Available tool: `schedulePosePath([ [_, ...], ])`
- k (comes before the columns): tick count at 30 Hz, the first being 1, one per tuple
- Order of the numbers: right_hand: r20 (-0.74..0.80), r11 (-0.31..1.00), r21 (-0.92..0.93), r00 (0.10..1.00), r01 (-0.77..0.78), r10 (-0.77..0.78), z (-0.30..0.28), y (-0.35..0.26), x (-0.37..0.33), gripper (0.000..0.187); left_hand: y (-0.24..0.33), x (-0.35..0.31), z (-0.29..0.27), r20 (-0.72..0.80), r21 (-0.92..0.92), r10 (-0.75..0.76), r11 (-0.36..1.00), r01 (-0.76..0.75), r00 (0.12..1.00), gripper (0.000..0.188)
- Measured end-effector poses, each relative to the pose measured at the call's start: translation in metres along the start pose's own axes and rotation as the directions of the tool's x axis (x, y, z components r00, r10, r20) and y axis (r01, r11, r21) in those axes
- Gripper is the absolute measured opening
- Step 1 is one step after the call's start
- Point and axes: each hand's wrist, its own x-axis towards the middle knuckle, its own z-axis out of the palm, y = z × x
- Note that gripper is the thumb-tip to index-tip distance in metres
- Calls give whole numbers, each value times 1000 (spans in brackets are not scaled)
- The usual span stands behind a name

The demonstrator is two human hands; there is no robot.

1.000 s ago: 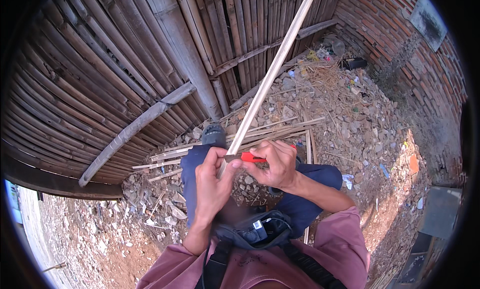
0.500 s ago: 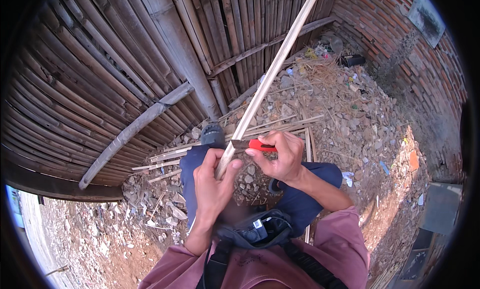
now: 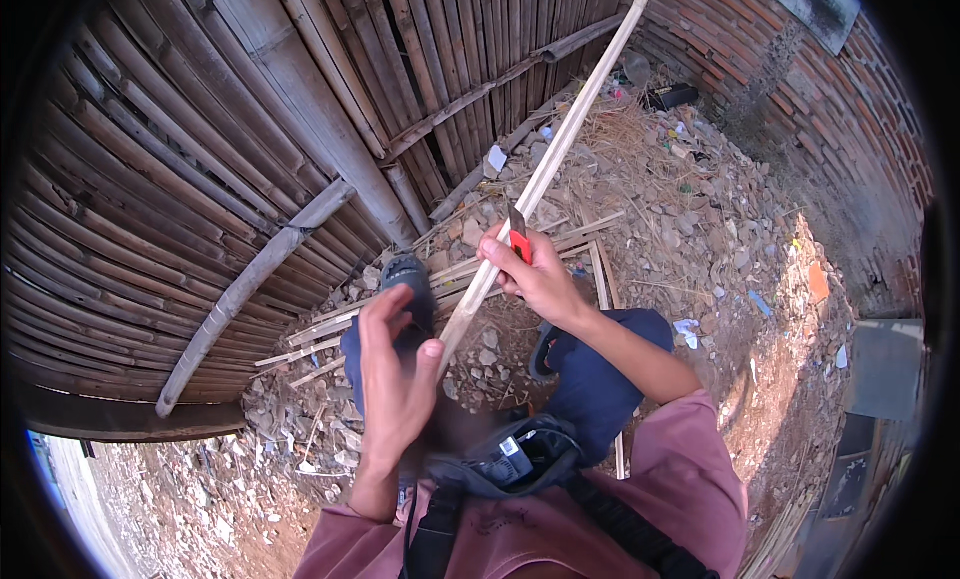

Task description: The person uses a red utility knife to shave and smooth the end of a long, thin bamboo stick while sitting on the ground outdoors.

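Note:
A long pale wooden strip [image 3: 559, 144] runs slantwise from near my lap up toward the far wall. My right hand [image 3: 543, 281] is closed around its middle and also holds a red-handled utility knife [image 3: 519, 241], whose dark blade points away from me alongside the strip. My left hand [image 3: 395, 389] is open beside the strip's near end, thumb up and fingers apart. Whether its palm touches the wood I cannot tell.
More thin strips [image 3: 330, 327] lie on the rubble [image 3: 650, 229] around my feet. A bamboo wall [image 3: 200, 159] rises on the left and a brick wall [image 3: 850, 129] on the right. An open black pouch [image 3: 510, 459] sits at my waist.
My left hand has let go of the strip and opened. My right hand has moved up and left, gripping the strip, and the knife has turned from crosswise to pointing away.

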Motion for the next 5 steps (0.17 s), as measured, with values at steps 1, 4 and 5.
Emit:
schedulePosePath([
  [1,-14,999,-42,1000,-6,6,-5,0,0,30,1,9,-11,-186,29,109,994,-105,977,68],
  [4,-62,993,-114,998,21,-28,-10,-3,0,30,30,41,-87,-582,215,377,926,-311,720,112],
  [5,-57,997,-77,998,30,-35,-4,-3,2,29,29,38,-88,-585,216,373,927,-305,720,112],
])
